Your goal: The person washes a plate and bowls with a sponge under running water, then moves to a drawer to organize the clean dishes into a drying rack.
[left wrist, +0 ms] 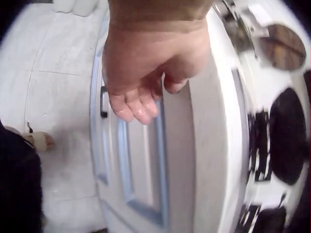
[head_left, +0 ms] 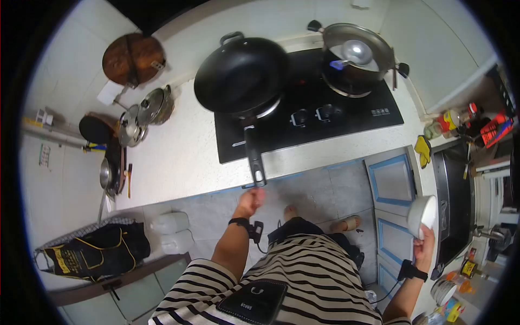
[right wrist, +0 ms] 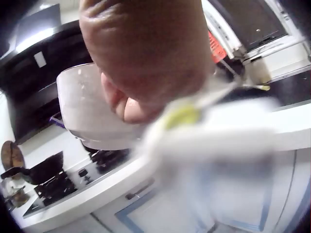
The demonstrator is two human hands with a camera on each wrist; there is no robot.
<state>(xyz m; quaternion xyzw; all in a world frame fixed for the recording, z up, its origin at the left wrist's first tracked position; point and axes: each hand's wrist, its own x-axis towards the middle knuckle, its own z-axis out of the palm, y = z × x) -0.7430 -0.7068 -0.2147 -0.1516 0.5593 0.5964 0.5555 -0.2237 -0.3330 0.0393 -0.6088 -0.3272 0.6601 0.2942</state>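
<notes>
My right hand (head_left: 425,246) grips a white bowl (head_left: 418,215) over the counter edge on the right, beside the sink. In the right wrist view the bowl's side (right wrist: 80,104) shows past the curled fingers. My left hand (head_left: 250,201) hangs just off the counter's front edge, near the end of the wok's long handle (head_left: 253,154). In the left wrist view its fingers (left wrist: 133,104) are loosely bent with nothing in them. The black wok (head_left: 235,76) sits on the left burner, its handle pointing toward me.
A pot (head_left: 355,38) with a metal ladle (head_left: 357,52) stands on the hob's right burner. Lidded pots (head_left: 154,103) line the counter's left side. A yellow cloth (head_left: 422,151) lies at the corner, near bottles (head_left: 448,120). The dark sink (head_left: 452,200) is on the right.
</notes>
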